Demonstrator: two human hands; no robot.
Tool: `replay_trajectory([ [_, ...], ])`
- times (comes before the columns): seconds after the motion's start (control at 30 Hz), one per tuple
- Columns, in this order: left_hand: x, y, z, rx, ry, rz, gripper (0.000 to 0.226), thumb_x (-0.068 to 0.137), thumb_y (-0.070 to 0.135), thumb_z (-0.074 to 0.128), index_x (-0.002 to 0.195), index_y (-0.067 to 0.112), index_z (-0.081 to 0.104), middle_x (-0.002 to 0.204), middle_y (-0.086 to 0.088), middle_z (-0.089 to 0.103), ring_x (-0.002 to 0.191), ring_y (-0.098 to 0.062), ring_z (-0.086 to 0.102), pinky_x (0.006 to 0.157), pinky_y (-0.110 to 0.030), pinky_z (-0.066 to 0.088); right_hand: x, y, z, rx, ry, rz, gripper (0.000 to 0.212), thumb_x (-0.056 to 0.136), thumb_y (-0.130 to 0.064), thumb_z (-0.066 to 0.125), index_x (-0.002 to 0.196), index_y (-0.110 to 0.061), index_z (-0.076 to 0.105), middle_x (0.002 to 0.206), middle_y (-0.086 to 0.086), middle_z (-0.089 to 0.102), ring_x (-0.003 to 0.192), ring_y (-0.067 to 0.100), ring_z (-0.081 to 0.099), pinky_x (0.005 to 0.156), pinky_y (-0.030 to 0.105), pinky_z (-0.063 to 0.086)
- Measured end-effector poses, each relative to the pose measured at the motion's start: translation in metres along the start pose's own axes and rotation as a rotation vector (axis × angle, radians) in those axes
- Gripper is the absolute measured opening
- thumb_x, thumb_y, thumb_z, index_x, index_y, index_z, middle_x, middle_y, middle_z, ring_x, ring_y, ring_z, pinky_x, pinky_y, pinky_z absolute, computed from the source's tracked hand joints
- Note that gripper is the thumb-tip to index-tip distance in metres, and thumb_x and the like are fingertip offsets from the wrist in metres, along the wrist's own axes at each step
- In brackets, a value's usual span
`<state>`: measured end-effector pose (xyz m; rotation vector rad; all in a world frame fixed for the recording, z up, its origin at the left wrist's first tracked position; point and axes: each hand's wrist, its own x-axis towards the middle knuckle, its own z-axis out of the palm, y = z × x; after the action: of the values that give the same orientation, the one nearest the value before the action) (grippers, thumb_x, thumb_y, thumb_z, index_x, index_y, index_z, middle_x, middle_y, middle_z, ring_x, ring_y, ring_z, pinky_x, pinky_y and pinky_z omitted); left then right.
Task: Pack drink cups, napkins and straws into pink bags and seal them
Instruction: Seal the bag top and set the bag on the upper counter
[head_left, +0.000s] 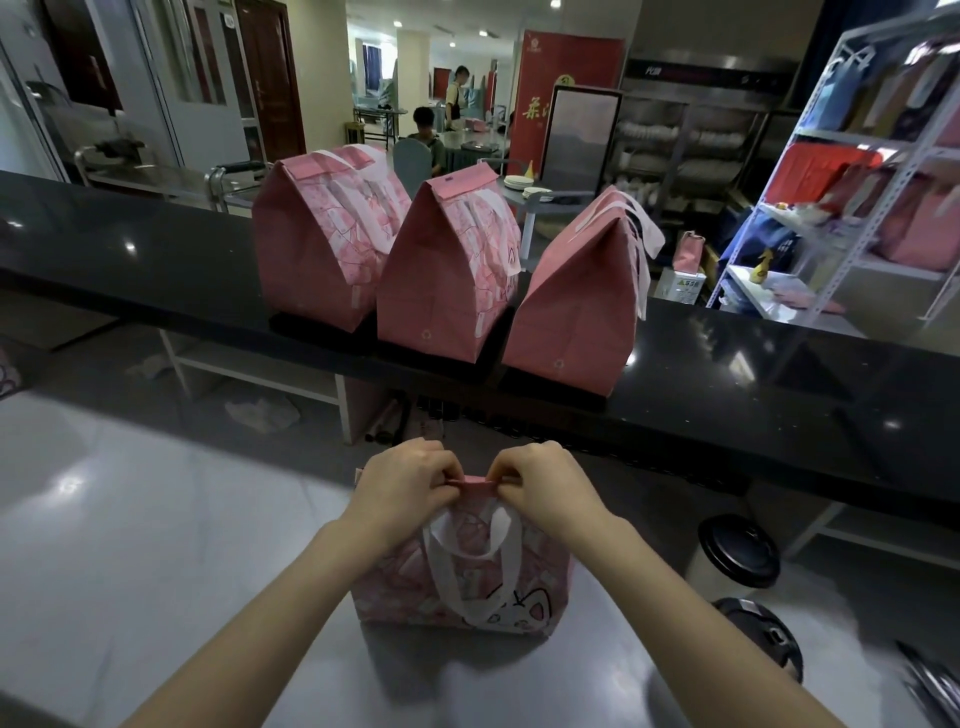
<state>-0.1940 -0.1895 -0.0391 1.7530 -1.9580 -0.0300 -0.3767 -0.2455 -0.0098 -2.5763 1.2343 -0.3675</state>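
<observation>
The left hand (402, 480) and right hand (545, 486) are bare, with bare, sleeveless forearms.

The folded top of the pink cartoon-print paper bag (462, 587) conceals its contents, and the fingertips of the left hand (402, 486) and right hand (545, 486) pinching that fold are tucked out of sight. The row of three closed pink paper bags (447, 270) on the glossy black counter (156, 249) likewise hides what is inside. A dark striped object (930, 686) at lower right is blurred and cut by the frame; a pink shape (6, 371) at the left edge is cropped beyond telling.
</observation>
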Motion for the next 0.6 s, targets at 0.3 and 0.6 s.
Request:
replay_trajectory([
  [0.3,-0.003,-0.008,-0.007,-0.157,0.002,0.027,0.017,0.083,0.038,0.071,0.095,0.027,0.071,0.091,0.015,0.063,0.088,-0.004,0.057,0.075,-0.027,0.049,0.002,-0.014,0.010,-0.072,0.056,-0.021,0.017,0.093,-0.034,0.056,0.103,-0.030,0.069,0.097,-0.005,0.071,0.094,0.019,0.062,0.077,0.037,0.052],
  [0.6,-0.034,-0.057,-0.039,-0.246,-0.030,-0.135,0.031,0.080,0.032,0.075,0.110,0.032,0.067,0.099,0.018,0.065,0.090,-0.001,0.059,0.076,-0.009,0.042,-0.015,0.042,-0.028,0.318,-0.112,0.123,0.031,0.083,-0.042,0.069,0.113,-0.037,0.064,0.101,-0.027,0.062,0.093,-0.010,0.058,0.078,0.009,0.046],
])
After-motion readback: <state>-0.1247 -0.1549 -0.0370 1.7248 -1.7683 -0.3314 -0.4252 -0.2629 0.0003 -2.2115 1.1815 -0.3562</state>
